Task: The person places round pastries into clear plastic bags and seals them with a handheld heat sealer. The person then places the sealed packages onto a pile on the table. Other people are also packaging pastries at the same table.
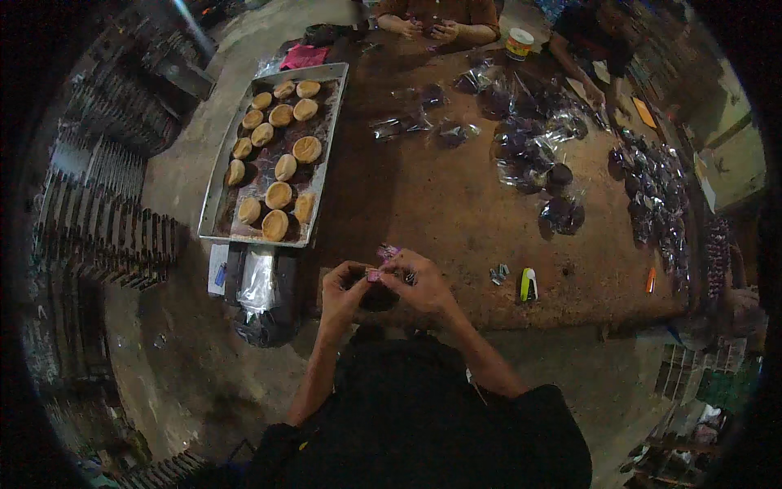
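While both hands hang over the near edge of the brown table (423, 212), the left hand (344, 292) pinches a small, flat pink piece (373, 275) between thumb and bent fingers. The right hand (419, 281) closes thumb and fingertips on the same piece from its other side, so the piece sits right between the two hands. Just beyond the right hand's fingers shows a crinkled, shiny purplish scrap (388, 252); whether that hand grips it I cannot tell.

Ahead and to the left of the left hand lies a shallow rectangular metal tray (259, 175), its surface stained, bearing round, matte golden-brown buns (278, 195). Nearer, to that hand's left, lies smooth, glossy clear plastic (258, 281).

To the right of the right hand are crumpled silvery bits (498, 274) and, just beside them, a rounded yellow-green and white stapler (529, 284). Farther off, ahead and to its right, dark rounded lumps in creased, glinting clear wrap (525, 155) lie clustered together.
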Available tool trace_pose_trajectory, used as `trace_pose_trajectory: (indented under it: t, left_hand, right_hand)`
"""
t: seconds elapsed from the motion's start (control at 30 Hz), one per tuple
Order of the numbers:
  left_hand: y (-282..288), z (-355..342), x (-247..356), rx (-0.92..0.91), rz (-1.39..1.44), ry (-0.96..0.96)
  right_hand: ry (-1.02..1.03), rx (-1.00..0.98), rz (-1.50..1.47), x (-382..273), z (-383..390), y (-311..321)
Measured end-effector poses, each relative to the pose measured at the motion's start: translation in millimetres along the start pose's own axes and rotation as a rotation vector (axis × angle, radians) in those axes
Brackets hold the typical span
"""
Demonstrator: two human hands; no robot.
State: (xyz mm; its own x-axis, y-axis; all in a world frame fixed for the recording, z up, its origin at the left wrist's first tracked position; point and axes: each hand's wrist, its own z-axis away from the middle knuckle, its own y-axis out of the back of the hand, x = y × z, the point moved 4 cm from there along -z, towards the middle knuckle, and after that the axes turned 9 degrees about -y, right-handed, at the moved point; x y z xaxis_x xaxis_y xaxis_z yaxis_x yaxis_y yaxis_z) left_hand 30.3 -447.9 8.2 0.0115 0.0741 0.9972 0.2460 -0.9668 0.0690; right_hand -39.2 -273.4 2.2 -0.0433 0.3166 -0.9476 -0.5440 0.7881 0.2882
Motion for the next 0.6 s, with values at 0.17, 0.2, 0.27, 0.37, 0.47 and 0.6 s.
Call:
trace_pose_trajectory:
  t: [0.17, 0.2, 0.27, 0.37, 0.47, 0.6]
  left_hand:
    - [-10, 4, -4, 0.024, 0.221, 0.123]
    - [-12, 5, -2, 0.018, 0.243, 0.149]
    - [-14, 6, 5, 0.003, 0.134, 0.132]
    - [-18, 4, 17, -0.006, -0.172, 0.023]
    - [-23, 1, 24, 0.02, -0.263, -0.042]
    - [-36, 6, 35, 0.055, -0.375, -0.17]
  right_hand:
    - [0.109, 0.116, 0.179, -5, 10, 3]
    - [0.143, 0.161, 0.199, -6, 11, 4]
    - [0.224, 0.196, 0.268, -8, 12, 4]
    - [0.233, 0.164, 0.193, -13, 7, 10]
    - [0.058, 0.397, -0.142, -19, 0, 33]
    - [-0.068, 0.641, -0.924, -26, 6, 38]
